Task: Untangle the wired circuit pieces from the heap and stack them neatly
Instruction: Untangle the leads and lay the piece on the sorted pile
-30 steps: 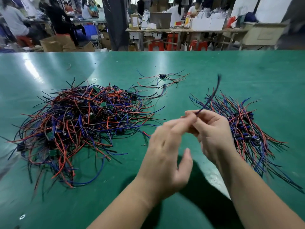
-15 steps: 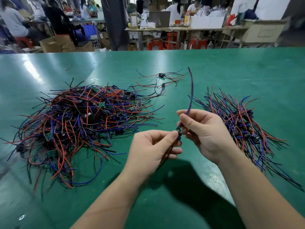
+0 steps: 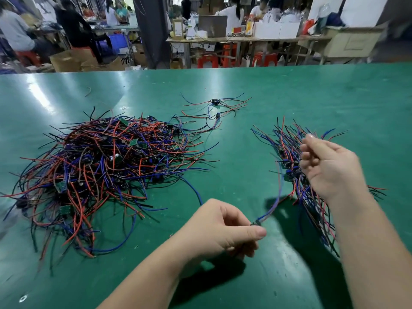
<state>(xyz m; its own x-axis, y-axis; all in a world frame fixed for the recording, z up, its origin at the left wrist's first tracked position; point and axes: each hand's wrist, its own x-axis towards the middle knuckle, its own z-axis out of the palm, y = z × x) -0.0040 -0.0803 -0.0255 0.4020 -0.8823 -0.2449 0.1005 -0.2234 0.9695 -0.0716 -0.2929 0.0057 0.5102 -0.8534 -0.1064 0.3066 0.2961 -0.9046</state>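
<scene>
Left hand (image 3: 223, 230): low and near the middle, thumb and forefinger pinching the small dark end of one wired circuit piece (image 3: 273, 205).
Wired circuit piece: blue and dark wires rising from the pinch up and to the right; far end lost among the wires of the stack (image 3: 287, 150).
Right hand (image 3: 332, 168): raised over the stack, fingers (image 3: 310, 139) loosely curled and blurred; cannot tell whether a wire is held.
Stack: directly under and beyond the right fingers, wires lying roughly in one direction, also passing below the right forearm.
Heap (image 3: 100, 170): to the left of the left fingers, tangled red, blue and black wires with small green boards.
Open room: bare green table (image 3: 323, 97) between heap and stack, beyond the left fingers; more bare green beyond the right fingers up to the far edge.
Far edge: well beyond both hands, straight across the view.
In the way: one long blue wire end from the heap reaching just beside the left knuckles.
Loose pieces (image 3: 215, 105): far beyond the left fingers, between heap and stack, thin strands meeting the outer wires of the heap.
Behind the table: other tables, red stools (image 3: 207, 60), cardboard boxes (image 3: 71, 60), seated people, all blurred.
</scene>
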